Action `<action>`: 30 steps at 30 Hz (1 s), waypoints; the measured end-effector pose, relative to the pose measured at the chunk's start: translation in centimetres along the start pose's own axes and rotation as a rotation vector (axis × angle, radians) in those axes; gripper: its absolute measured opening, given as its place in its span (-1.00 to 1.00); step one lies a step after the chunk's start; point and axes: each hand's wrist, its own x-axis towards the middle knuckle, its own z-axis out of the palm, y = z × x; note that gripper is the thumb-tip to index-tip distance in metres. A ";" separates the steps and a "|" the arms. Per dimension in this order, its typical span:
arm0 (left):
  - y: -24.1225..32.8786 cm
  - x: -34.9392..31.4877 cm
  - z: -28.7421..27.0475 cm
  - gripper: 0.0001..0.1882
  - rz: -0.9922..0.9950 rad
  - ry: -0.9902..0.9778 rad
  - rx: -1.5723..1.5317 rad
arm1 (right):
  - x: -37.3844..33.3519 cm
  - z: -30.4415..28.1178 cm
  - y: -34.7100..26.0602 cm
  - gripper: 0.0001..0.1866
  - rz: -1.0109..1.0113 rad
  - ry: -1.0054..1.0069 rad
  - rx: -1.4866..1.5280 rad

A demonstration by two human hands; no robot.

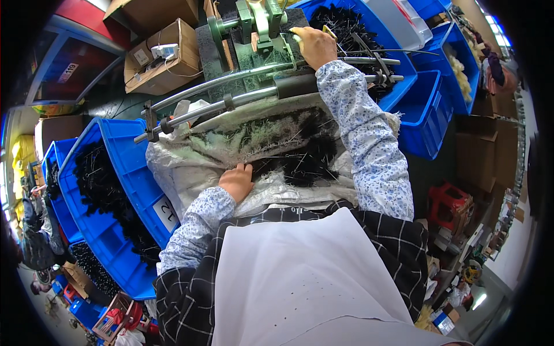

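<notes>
My left hand [236, 183] rests on a whitish woven sack [184, 151], with its fingers apart at the edge of a heap of small black-bristled brushes with thin wire stems [309, 160]. Up at the green machine [263, 29], my right hand [317, 47] is closed, thumb and fingers drawn together beside the machine's head. Yellowish covers show on its fingertips. Whatever lies in that grip is too small and hidden to name. Two metal rails [231, 105] cross between the machine and the sack, under my right forearm.
At left, a large blue bin [128, 173] holds black brushes. Another blue bin [398, 86] with brushes stands behind my right hand, near a smaller blue crate [430, 118]. An open cardboard box [179, 63] sits left of the machine. A red stool [449, 206] is at right.
</notes>
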 end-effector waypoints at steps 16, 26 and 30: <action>-1.2 -1.5 -2.5 -0.56 0.222 0.106 -0.168 | -1.5 -0.8 0.9 -0.59 0.140 -0.025 -0.144; -0.6 -2.6 -7.7 -0.70 0.313 0.338 -0.513 | -0.5 1.5 -5.1 -0.90 0.022 0.178 -0.091; -0.6 -2.0 -8.6 -0.72 0.310 0.360 -0.596 | -0.2 1.5 -6.0 -0.88 0.033 0.157 -0.160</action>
